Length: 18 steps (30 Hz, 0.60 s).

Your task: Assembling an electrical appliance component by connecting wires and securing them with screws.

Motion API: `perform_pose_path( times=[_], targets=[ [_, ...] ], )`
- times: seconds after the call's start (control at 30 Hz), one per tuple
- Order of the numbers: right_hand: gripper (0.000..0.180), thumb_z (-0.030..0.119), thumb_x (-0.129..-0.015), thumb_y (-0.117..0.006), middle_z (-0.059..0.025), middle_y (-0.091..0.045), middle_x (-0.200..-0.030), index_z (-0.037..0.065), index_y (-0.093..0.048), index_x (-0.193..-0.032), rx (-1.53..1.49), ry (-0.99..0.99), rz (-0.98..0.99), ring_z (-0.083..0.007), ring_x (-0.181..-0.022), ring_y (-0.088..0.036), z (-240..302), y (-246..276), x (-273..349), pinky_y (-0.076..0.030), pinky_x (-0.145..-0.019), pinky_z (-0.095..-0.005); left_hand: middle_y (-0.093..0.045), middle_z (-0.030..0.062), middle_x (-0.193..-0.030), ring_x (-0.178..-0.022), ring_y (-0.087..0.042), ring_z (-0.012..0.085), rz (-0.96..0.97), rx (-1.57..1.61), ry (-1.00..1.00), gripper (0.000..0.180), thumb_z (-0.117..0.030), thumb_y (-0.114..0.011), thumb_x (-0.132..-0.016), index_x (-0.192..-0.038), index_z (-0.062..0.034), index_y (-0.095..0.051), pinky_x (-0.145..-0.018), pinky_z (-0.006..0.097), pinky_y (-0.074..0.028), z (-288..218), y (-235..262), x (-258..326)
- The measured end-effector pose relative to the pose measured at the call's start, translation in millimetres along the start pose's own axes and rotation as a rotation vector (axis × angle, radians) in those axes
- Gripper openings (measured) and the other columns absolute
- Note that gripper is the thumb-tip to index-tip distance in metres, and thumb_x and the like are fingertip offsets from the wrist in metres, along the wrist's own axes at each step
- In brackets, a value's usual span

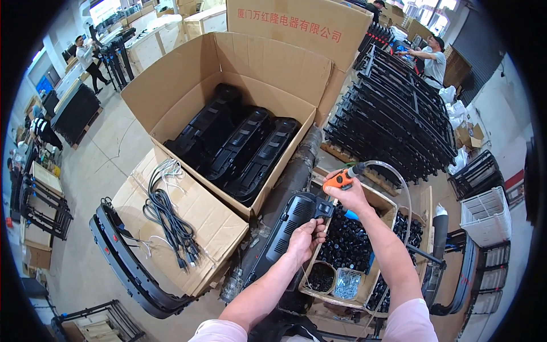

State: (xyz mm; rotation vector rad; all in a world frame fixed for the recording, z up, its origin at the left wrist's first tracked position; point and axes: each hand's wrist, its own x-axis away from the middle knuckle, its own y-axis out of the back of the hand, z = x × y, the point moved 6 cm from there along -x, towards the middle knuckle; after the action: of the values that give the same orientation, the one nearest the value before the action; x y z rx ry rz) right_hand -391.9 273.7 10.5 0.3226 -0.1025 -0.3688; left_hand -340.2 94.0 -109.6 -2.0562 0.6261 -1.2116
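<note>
Orange screwdriver (341, 179) in right hand (348, 196), black housing (290, 225) under left hand (305, 239)

**Cartons and packs around the work spot**

Large open brown carton (171, 91), centre: flaps up, black moulded housings stacked inside on a slant. Behind it, a second tall brown carton (296, 25) with red print on its face.

Flat closed carton (211, 222), lower left of the open one, lid side up, a bundle of dark cables lying on it.

Small open cardboard box (389, 208), right of centre, low walls, filled with small black parts; a clear plastic bag of pale screws (346, 283) in its near corner.

More closed brown cartons (205, 20) stacked at the far top left. Small cartons (470, 135) at the right wall.
</note>
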Motion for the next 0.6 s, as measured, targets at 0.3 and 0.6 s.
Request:
perform_pose_path(
  times=[0.3, 0.6],
  targets=[
    [0.034, 0.014, -0.077, -0.083, -0.0047, -0.075, -0.107, 0.007, -0.069, -0.107, -0.056, -0.062, 0.004, -0.0152, -0.1, -0.069, -13.4, 0.3, -5.2, -0.054, -0.096, -0.0333, -0.07, 0.0021, -0.091, -0.073, -0.065, 0.0126, -0.08, 0.083, -0.045, 0.026, -0.026, -0.056, -0.109, -0.116, -0.0047, -0.069, -0.067, 0.028, -0.06, -3.3, 7.9, -3.0],
    [0.035, 0.014, -0.077, -0.083, -0.0039, -0.075, -0.107, 0.007, -0.07, -0.108, -0.01, -0.045, -0.007, -0.015, -0.1, -0.069, -8.4, -6.2, -3.0, -0.054, -0.096, -0.0332, -0.07, 0.0019, -0.092, -0.073, -0.064, 0.0138, -0.149, 0.131, -0.066, 0.024, -0.028, -0.062, -0.106, -0.115, -0.007, -0.068, -0.063, 0.027, -0.058, -9.4, 6.2, -4.8]
  ],
)
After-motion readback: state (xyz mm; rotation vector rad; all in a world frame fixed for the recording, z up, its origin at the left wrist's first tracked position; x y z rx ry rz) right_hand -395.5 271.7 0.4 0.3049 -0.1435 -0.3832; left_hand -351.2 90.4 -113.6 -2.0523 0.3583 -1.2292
